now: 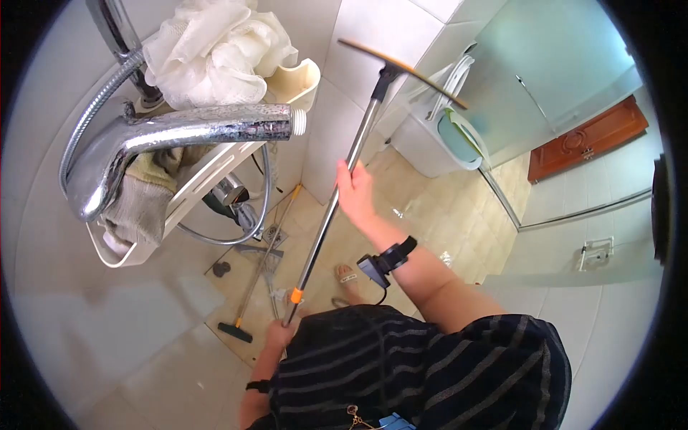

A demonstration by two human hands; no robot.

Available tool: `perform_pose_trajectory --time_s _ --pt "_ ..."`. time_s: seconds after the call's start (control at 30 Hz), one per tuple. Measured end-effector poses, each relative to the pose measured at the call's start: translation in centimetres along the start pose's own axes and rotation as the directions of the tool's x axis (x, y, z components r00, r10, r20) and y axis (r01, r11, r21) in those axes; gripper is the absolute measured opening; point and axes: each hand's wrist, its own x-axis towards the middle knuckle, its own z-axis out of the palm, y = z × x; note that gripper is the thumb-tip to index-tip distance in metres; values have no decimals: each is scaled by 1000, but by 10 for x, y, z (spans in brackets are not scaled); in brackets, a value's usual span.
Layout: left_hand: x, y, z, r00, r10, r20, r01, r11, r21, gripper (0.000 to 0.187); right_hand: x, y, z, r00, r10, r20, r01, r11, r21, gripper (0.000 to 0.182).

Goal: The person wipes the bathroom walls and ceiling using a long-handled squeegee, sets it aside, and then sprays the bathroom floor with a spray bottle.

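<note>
A long-handled squeegee point(328, 218) slants up through the view, its metal pole marked by an orange collar. Its wide blade is raised near the tiled wall point(326, 132). My right hand point(356, 195) is closed around the upper part of the pole, with a black strap and small device on the wrist. Lower down, beneath the orange collar, my left hand point(279, 334) grips the pole's end. Part of that hand is hidden beside the dark striped clothing point(430, 358).
At upper left, a shower head point(201, 125) and mesh sponge point(215, 54) crowd a white shelf point(197, 188) holding cloths. A green-headed brush point(235, 332) lies on the floor. A white bin point(423, 147) stands near the glass partition point(537, 79). Feet show below.
</note>
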Motion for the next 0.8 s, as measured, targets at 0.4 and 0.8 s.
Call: perform_pose_trajectory --time_s 0.4,0.8 --pt "-65 -54 -3 958 -284 -30 283 936 210 29 -92 179 66 880 458 130 -384 844 -375 43" --pt "-51 -154 0 990 73 122 -115 914 389 30 -115 107 -78 661 666 346 -733 673 104 35"
